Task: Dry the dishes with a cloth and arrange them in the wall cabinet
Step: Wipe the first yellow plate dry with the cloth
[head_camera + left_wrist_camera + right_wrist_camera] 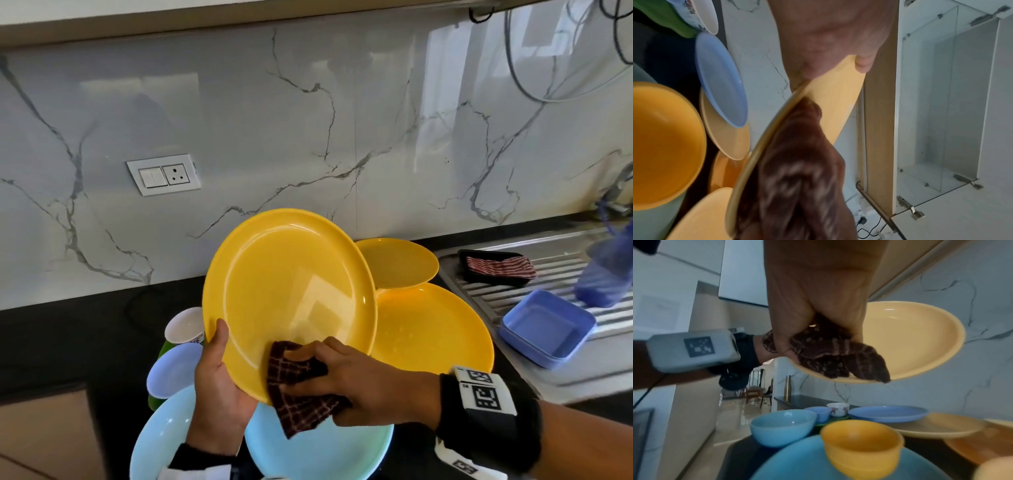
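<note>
A large yellow plate (pixel 291 294) is held up, tilted towards me, above the counter. My left hand (pixel 219 380) grips its lower left rim, thumb on the front face. My right hand (pixel 346 380) holds a bunched dark brown checked cloth (pixel 294 387) and presses it on the plate's lower rim. The left wrist view shows the yellow plate (pixel 838 100) edge-on with the cloth (pixel 797 170) against it. In the right wrist view, the cloth (pixel 838 356) lies crumpled in my fist on the plate (pixel 910 340). The open wall cabinet (pixel 941 97) shows bare shelves.
More wet dishes crowd the black counter below: two yellow plates (pixel 431 325), light blue plates (pixel 318 445), a pale blue saucer (pixel 173 370), a white cup (pixel 185 323), a yellow bowl (pixel 861 446) and blue bowls (pixel 783 426). A sink drainboard (pixel 548 274) with a blue container (pixel 544 329) lies right.
</note>
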Demonstrator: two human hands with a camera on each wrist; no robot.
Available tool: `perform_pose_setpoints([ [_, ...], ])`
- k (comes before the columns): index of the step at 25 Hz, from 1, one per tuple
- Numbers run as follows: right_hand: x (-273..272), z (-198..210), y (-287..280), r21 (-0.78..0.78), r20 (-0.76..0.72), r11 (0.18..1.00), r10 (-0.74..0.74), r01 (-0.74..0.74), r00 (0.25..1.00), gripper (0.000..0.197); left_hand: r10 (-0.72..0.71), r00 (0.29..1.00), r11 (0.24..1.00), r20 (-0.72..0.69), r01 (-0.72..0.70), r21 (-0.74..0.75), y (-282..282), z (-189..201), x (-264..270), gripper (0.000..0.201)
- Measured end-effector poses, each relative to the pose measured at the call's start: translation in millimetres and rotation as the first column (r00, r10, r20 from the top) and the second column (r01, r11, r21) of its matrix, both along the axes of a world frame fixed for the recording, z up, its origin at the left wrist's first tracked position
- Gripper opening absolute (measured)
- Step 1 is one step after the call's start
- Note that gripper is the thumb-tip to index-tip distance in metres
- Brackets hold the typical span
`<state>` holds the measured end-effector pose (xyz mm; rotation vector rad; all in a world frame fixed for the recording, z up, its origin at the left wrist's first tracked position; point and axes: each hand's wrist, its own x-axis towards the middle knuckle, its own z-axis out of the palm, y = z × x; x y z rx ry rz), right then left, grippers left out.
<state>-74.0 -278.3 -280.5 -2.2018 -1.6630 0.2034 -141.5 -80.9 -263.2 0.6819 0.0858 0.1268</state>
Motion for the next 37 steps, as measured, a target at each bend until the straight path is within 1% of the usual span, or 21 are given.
perform_pose_setpoints([
  [2,4.4,-4.3,-13.1,-0.077,0.127,0.997,0.02,-0.011,0.992,0.07,0.02,1.0,0.991,0.014,-0.018,-0.13,1.5,-6.5,-0.9,0.046],
  [4,11.5,-5.9,-28.0,-0.151,0.242,0.988,0.025,0.012,0.97,0.067,0.014,1.0,0.973,0.019,-0.009,-0.23,3.4,-13.1,-5.2,0.051],
  [5,16.6,-7.0,-36.4,-0.189,0.287,0.981,0.014,0.042,0.958,0.065,0.003,0.999,0.975,0.036,0.005,-0.222,0.8,-11.6,-8.8,0.055],
  [6,22.6,-8.1,-44.5,-0.213,0.333,0.974,-0.007,0.082,0.943,0.064,0.082,0.996,0.989,0.043,-0.076,-0.128,2.0,-10.5,-6.9,0.065],
  [8,35.7,-10.5,-58.9,-0.213,0.437,0.962,-0.063,0.171,0.897,0.062,0.142,0.989,0.99,-0.045,-0.142,0.016,1.0,-5.1,-5.9,0.094],
  [10,50.8,-9.7,-67.8,-0.201,0.517,0.945,-0.122,0.258,0.847,0.064,0.116,0.993,0.993,0.001,-0.116,0.001,-3.6,-2.0,-5.6,0.101],
  [13,76.4,1.4,-73.2,-0.11,0.616,0.937,-0.196,0.33,0.763,0.064,0.18,0.982,0.983,-0.059,-0.178,0.047,-6.2,0.8,-5.7,0.114],
  [15,86.6,15.8,-74.6,0.018,0.637,0.938,-0.278,0.347,0.719,0.061,0.164,0.985,0.986,-0.045,-0.162,0.049,-4.9,-2.1,-5.0,0.116],
  [16,90.0,23.8,-74.9,0.139,0.606,0.936,-0.34,0.325,0.719,0.059,0.139,0.99,0.99,-0.028,-0.138,0.042,-5.1,-4.7,-4.4,0.111],
  [17,91.5,32.4,-73.3,0.288,0.502,0.91,-0.409,0.298,0.762,0.056,0.125,0.992,0.992,-0.016,-0.125,0.034,-7.3,-4.2,-5.3,0.103],
  [18,89.7,40.8,-68.4,0.443,0.325,0.85,-0.449,0.285,0.832,0.053,0.115,0.993,0.993,-0.008,-0.114,0.025,-9.2,-5.6,-5.6,0.095],
  [20,78.4,47.3,-49.0,0.644,0.002,0.707,-0.385,0.294,0.923,0.05,0.112,0.994,0.994,0.0,-0.112,0.02,-13.7,-7.5,-4.3,0.089],
  [21,70.9,42.5,-36.2,0.66,-0.055,0.68,-0.38,0.319,0.923,0.048,0.101,0.995,0.995,0.012,-0.101,0.014,-19.0,-5.4,-5.4,0.085],
  [26,44.1,-4.8,11.4,0.534,-0.119,0.676,-0.534,0.507,0.837,0.068,0.0,0.996,1.0,0.087,0.0,0.0,-35.6,4.4,-11.3,0.056],
  [28,32.3,1.1,19.8,0.527,-0.083,0.727,-0.471,0.44,0.878,0.069,-0.003,0.996,0.993,0.09,0.013,-0.113,-34.6,6.3,-8.5,0.055],
  [30,13.8,0.1,24.6,0.516,0.107,0.821,-0.344,0.244,0.933,0.067,-0.046,0.999,0.977,0.014,0.048,-0.208,-24.3,-1.8,-11.6,0.058],
  [32,-5.0,-11.0,20.9,0.434,0.295,0.901,-0.163,0.02,0.941,0.064,-0.06,0.998,0.998,0.01,0.06,-0.013,-22.0,1.7,-13.9,0.066],
  [33,-10.9,-19.0,13.0,0.384,0.333,0.922,-0.091,-0.047,0.939,0.062,-0.121,0.993,0.992,0.013,0.122,-0.029,-26.4,0.3,-12.7,0.073],
  [34,-11.8,-28.2,2.0,0.346,0.352,0.933,-0.034,-0.096,0.935,0.059,-0.17,0.985,0.982,-0.013,0.168,-0.091,-23.7,3.7,-11.1,0.079],
  [36,0.3,-51.5,-25.6,0.28,0.404,0.95,0.012,-0.137,0.915,0.051,-0.081,0.994,0.995,0.073,0.085,-0.047,-25.7,8.8,-11.3,0.076],
  [37,12.1,-63.9,-39.8,0.259,0.451,0.96,-0.025,-0.104,0.892,0.048,-0.025,0.996,1.0,0.088,0.025,-0.001,-27.4,13.6,-11.7,0.08],
])
